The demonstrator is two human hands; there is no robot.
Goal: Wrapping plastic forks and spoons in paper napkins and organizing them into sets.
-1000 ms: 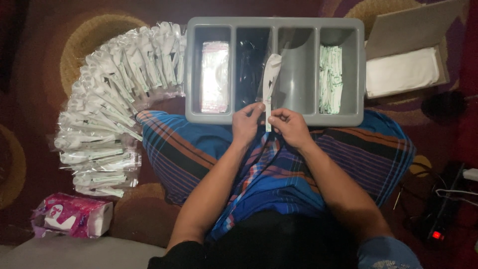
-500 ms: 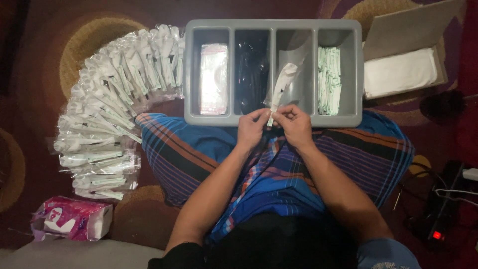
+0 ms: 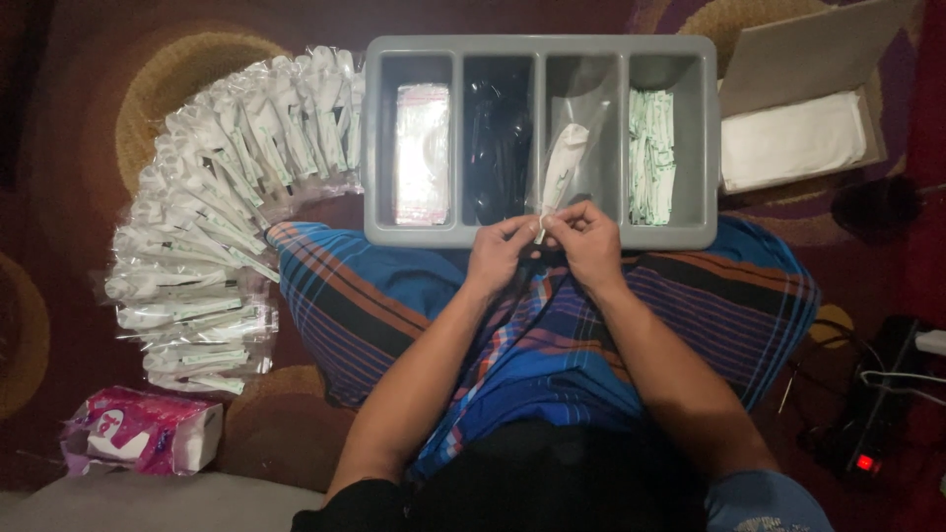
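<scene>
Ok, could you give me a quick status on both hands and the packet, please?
Left hand and right hand pinch clear packet with white spoon at its lower end. Packet over grey tray, third compartment. Nothing in the way.

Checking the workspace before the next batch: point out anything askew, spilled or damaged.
Nothing looks spilled or damaged. The grey tray sits square, the sealed packets fan neatly, and both hands, left hand and right hand, pinch one clear packet.

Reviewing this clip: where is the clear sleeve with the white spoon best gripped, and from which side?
Grip the clear sleeve at its near, lower end, coming from the person's side. It lies lengthwise over the grey tray, spoon bowl pointing away, and its narrow end overhangs the near rim, where the left hand and right hand pinch it.
</scene>
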